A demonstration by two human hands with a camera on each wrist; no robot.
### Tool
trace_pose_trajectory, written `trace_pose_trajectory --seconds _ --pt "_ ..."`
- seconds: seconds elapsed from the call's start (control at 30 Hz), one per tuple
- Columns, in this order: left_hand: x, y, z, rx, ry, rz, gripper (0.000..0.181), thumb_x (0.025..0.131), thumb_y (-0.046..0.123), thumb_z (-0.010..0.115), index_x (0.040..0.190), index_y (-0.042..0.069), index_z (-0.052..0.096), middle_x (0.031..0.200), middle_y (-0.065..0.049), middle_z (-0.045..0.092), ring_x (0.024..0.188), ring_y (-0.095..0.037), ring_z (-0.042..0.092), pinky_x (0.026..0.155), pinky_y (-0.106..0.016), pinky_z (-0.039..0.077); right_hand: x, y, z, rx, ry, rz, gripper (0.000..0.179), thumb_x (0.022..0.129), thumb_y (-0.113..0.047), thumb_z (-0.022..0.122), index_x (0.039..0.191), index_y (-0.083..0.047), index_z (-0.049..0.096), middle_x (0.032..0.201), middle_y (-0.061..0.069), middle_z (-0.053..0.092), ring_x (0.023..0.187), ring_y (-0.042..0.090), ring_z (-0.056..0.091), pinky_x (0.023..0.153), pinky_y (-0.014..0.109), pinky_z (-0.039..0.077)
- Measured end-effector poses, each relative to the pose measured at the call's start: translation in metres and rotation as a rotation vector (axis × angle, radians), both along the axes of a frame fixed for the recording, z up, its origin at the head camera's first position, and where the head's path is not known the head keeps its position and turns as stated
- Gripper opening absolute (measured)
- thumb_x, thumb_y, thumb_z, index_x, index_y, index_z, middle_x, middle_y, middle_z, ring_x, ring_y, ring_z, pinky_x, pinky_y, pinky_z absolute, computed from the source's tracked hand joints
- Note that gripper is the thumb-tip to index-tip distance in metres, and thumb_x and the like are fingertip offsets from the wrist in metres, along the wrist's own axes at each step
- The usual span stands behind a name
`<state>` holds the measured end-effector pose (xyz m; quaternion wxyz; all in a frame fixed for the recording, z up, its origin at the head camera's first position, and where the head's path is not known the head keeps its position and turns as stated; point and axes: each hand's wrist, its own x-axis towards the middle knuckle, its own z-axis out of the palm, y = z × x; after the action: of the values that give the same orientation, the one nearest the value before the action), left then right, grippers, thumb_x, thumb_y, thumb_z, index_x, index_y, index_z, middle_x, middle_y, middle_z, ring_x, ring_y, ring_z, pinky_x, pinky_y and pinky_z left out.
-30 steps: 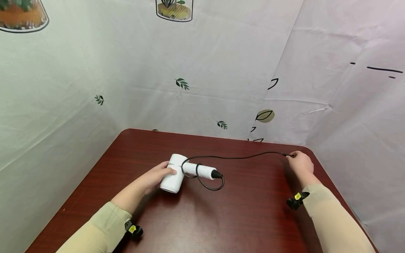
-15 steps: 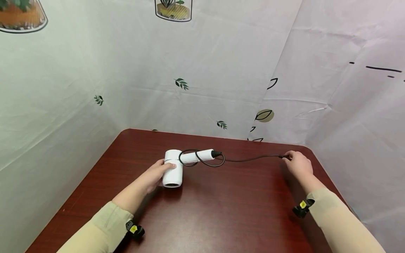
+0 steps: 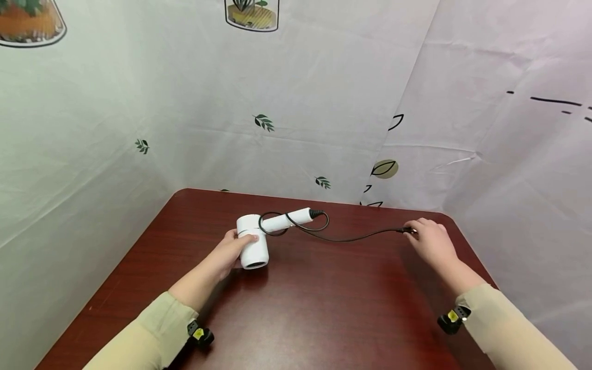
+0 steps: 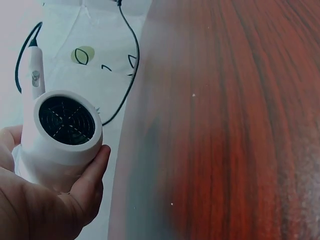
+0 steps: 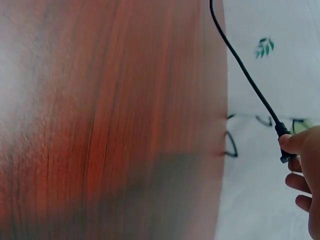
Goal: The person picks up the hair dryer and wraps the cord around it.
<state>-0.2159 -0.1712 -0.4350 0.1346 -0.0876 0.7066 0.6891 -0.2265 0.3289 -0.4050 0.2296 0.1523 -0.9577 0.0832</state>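
Observation:
A white hair dryer [image 3: 255, 252] is in my left hand [image 3: 229, 253], which grips it round the barrel. Its handle [image 3: 287, 220] points right and a little away from me, and the black grille [image 4: 67, 120] at one end shows in the left wrist view. The black cord [image 3: 344, 240] loops round the handle, then runs across to the right. Over the table's right side, my right hand [image 3: 433, 242] pinches the plug [image 5: 283, 142] at the cord's end between thumb and fingers. In the right wrist view the other fingers are loosely curled below the plug.
Under both hands is a dark red wood-grain table [image 3: 324, 308] with rounded far corners. A pale patterned sheet [image 3: 314, 103] hangs behind it and along the sides. A small black camera [image 3: 201, 335] sits at the left cuff, another camera [image 3: 450, 321] at the right cuff.
The hair dryer has turned: its handle swung from pointing toward me to pointing away, and its body rose slightly. My right hand has shifted a little left with the plug, so the cord sags more.

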Motion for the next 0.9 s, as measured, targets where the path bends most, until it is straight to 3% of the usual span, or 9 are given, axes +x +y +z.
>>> trace_pose_trajectory --seconds 0.33,0.67,0.9 --pt "-0.001 0.004 0.002 -0.018 -0.011 0.023 0.083 0.092 0.029 0.065 0.15 0.002 0.013 0.133 -0.024 0.046 0.098 -0.025 0.063 0.071 -0.038 0.057 0.01 -0.041 0.01 0.067 0.202 0.286 0.021 0.073 -0.002 0.081 0.091 -0.011 0.073 0.083 0.001 0.066 0.074 0.025 0.059 0.066 0.046 0.043" --pt "0.0 0.005 0.005 -0.047 -0.003 0.036 0.085 0.091 0.029 0.066 0.15 0.001 0.012 0.139 -0.022 0.04 0.106 -0.029 0.06 0.073 -0.04 0.057 0.032 -0.076 0.023 0.116 0.213 0.447 0.025 0.075 -0.003 0.079 0.098 -0.012 0.073 0.09 -0.001 0.064 0.084 0.023 0.058 0.079 0.045 0.043" --pt "0.0 0.01 0.005 -0.088 0.007 0.044 0.086 0.089 0.029 0.069 0.15 0.002 0.014 0.14 -0.021 0.041 0.103 -0.029 0.062 0.071 -0.039 0.057 0.047 -0.103 0.034 0.131 0.211 0.564 0.022 0.08 -0.008 0.076 0.101 -0.012 0.072 0.095 -0.001 0.064 0.09 0.023 0.058 0.085 0.043 0.042"
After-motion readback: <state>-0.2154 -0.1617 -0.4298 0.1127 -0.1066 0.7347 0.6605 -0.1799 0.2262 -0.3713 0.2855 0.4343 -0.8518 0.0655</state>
